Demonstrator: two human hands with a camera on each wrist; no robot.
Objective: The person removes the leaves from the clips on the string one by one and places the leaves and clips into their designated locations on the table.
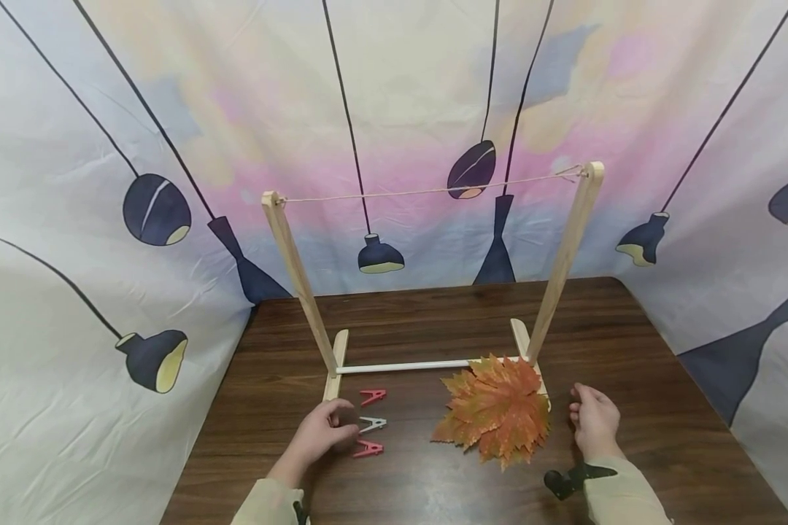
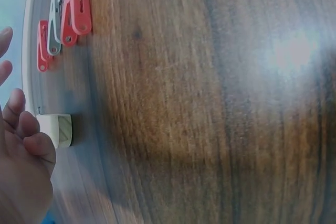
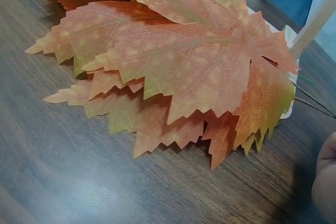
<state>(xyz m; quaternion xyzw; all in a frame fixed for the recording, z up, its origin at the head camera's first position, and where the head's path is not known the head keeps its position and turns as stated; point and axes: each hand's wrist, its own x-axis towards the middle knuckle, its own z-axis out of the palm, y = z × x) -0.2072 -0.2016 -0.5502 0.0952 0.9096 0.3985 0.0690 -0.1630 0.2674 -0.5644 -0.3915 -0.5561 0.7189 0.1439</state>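
My left hand (image 1: 325, 432), fingers loosely bent and holding nothing, hovers just left of three clothespins. Nearest the stand is a red clothespin (image 1: 373, 397), then a pale grey-white clothespin (image 1: 373, 424), then another red clothespin (image 1: 368, 448). In the left wrist view the left hand (image 2: 23, 166) is apart from the red clothespin (image 2: 80, 3) closest to the camera. Right of centre lies a stack of orange artificial maple leaves (image 1: 495, 412), its thin green stems (image 3: 315, 95) pointing right. My right hand (image 1: 594, 419) is loosely curled beside the stack, with nothing visible in it.
A wooden stand with a left post (image 1: 298, 281) and right post (image 1: 567, 262) rises behind, a string (image 1: 400, 193) tied between their tops. A white rod (image 1: 403, 366) joins the posts low down. The leaves overlap the right foot. A patterned curtain hangs behind the brown table (image 1: 420, 488).
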